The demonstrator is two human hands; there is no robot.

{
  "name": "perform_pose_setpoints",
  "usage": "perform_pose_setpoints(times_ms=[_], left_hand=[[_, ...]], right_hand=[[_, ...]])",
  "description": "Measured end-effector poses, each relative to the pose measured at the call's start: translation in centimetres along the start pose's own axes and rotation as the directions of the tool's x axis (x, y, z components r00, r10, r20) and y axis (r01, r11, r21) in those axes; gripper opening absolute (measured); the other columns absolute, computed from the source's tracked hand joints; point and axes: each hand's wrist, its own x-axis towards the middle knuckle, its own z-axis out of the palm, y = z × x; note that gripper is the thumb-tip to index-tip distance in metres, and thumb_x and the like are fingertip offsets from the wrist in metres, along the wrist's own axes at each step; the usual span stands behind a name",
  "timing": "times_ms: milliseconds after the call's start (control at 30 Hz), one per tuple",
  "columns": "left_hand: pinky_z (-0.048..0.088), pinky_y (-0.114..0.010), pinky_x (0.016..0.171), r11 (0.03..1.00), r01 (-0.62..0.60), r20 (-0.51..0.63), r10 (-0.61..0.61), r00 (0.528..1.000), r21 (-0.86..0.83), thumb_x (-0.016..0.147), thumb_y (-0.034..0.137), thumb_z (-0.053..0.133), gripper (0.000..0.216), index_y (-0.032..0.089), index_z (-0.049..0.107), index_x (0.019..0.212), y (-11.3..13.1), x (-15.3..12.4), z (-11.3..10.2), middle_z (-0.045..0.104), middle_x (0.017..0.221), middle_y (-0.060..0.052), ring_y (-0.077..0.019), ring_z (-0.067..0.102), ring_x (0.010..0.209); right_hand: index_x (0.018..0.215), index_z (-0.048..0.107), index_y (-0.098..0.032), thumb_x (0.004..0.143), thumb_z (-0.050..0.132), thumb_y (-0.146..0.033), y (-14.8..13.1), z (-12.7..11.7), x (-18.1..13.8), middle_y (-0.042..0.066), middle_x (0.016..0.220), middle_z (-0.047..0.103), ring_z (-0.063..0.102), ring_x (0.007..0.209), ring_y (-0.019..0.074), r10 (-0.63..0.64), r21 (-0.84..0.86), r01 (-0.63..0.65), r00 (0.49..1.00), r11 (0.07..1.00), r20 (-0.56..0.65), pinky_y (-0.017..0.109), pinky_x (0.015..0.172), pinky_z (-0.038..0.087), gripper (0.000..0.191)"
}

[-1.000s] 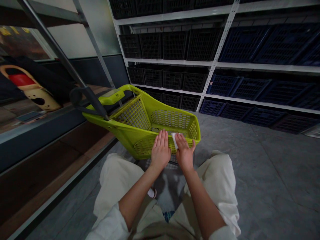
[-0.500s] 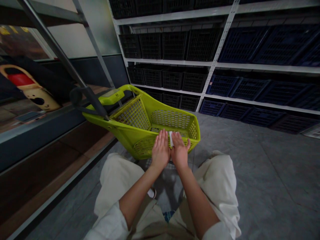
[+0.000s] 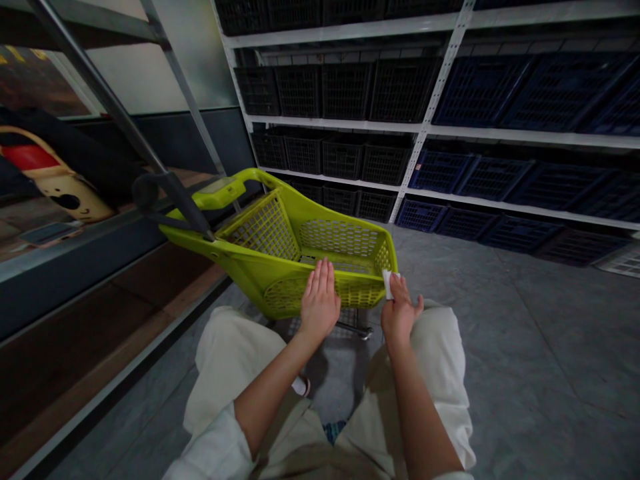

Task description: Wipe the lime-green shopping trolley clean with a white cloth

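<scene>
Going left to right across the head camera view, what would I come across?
Red-and-cream bottle, yellow-green cart's grid panel, left hand, right hand with white cloth at its fingers, pale crate at the far right edge.

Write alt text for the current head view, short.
Two bare hands at a lime-green shopping cart: the left hand lies flat against its near side, while the right hand holds a white cloth or tissue near its right end. Behind, white shelves carry black crates and blue crates.
</scene>
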Motion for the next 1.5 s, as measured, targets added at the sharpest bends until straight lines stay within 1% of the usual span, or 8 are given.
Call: perform_pose_setpoints(times_ms=[267,433,633,767,1000,1167,1333,1500], left_hand=[[0.026,-0.044,0.124,0.998,-0.013,0.017,0.012,1.000,0.063,0.093,0.017,0.040,0.069,0.005,0.018,0.157,-0.4,0.0,0.3,0.025,0.164,-0.017,-0.0252,0.014,0.154],[0.024,-0.043,0.124,1.000,-0.017,0.001,0.017,1.000,0.026,0.093,0.018,0.039,0.072,0.005,0.011,0.158,-0.3,0.0,-0.1,0.021,0.165,-0.016,-0.0242,0.013,0.154],[0.022,-0.043,0.125,1.000,-0.016,-0.004,0.016,1.000,0.002,0.094,0.019,0.040,0.075,0.006,0.005,0.159,-0.1,0.0,0.0,0.016,0.166,-0.014,-0.0237,0.010,0.155],[0.021,-0.043,0.125,1.000,-0.010,0.006,0.010,1.000,0.015,0.096,0.020,0.039,0.071,0.004,0.009,0.158,-0.2,0.0,0.2,0.013,0.167,-0.016,-0.0244,0.008,0.155],[0.025,-0.044,0.124,0.999,-0.035,-0.005,0.035,0.999,0.025,0.095,0.017,0.037,0.071,0.006,0.007,0.159,-0.8,-0.1,0.7,0.017,0.166,-0.016,-0.0239,0.011,0.155],[0.023,-0.042,0.124,0.999,-0.013,0.005,0.013,1.000,0.030,0.096,0.019,0.036,0.068,0.005,0.012,0.158,-0.5,-0.1,0.4,0.016,0.166,-0.014,-0.0230,0.009,0.155],[0.021,-0.042,0.125,1.000,-0.018,0.003,0.018,1.000,0.016,0.095,0.020,0.039,0.071,0.005,0.009,0.158,-0.2,-0.1,0.2,0.013,0.167,-0.014,-0.0237,0.008,0.155],[0.022,-0.044,0.124,1.000,-0.012,-0.008,0.012,1.000,0.003,0.095,0.019,0.040,0.074,0.005,0.006,0.159,-0.2,-0.1,0.6,0.013,0.166,-0.016,-0.0248,0.009,0.155]], right_hand=[[0.142,0.053,-0.022,0.084,0.038,-0.005,-10.2,1.8,-0.7,0.007,0.148,0.055,0.041,0.144,0.0184,-0.321,0.138,0.295,0.915,0.946,0.245,0.050,0.123,0.005,0.063],[0.142,0.053,-0.025,0.078,0.035,-0.002,-6.3,0.6,-0.2,0.005,0.147,0.056,0.043,0.144,0.0176,-0.317,0.147,0.289,0.920,0.946,0.229,0.054,0.122,0.003,0.070],[0.138,0.056,-0.024,0.078,0.032,-0.006,0.7,-0.3,0.5,0.007,0.147,0.056,0.046,0.142,0.0198,-0.006,0.104,0.000,0.998,0.995,0.060,0.057,0.120,0.012,0.067],[0.137,0.058,-0.023,0.079,0.032,-0.006,-1.7,0.5,0.5,0.008,0.145,0.058,0.045,0.142,0.0210,0.024,0.060,-0.027,0.999,0.998,0.038,0.057,0.120,0.013,0.065],[0.142,0.053,-0.020,0.084,0.038,-0.004,-9.7,2.0,-0.3,0.007,0.149,0.053,0.041,0.145,0.0174,-0.357,0.149,0.328,0.899,0.933,0.255,0.046,0.123,0.010,0.063],[0.144,0.050,-0.024,0.081,0.035,-0.002,-6.2,0.9,-0.5,0.006,0.151,0.052,0.040,0.146,0.0165,-0.345,0.120,0.326,0.912,0.938,0.220,0.050,0.123,0.005,0.069],[0.140,0.054,-0.025,0.076,0.032,-0.004,-0.1,0.2,0.3,0.006,0.149,0.054,0.042,0.144,0.0186,-0.054,0.076,0.048,0.996,0.996,0.077,0.054,0.119,0.017,0.071],[0.139,0.055,-0.025,0.077,0.033,-0.005,-1.9,1.2,0.5,0.007,0.146,0.057,0.042,0.144,0.0213,0.009,0.032,-0.009,1.000,0.999,0.002,0.058,0.119,0.012,0.068]])
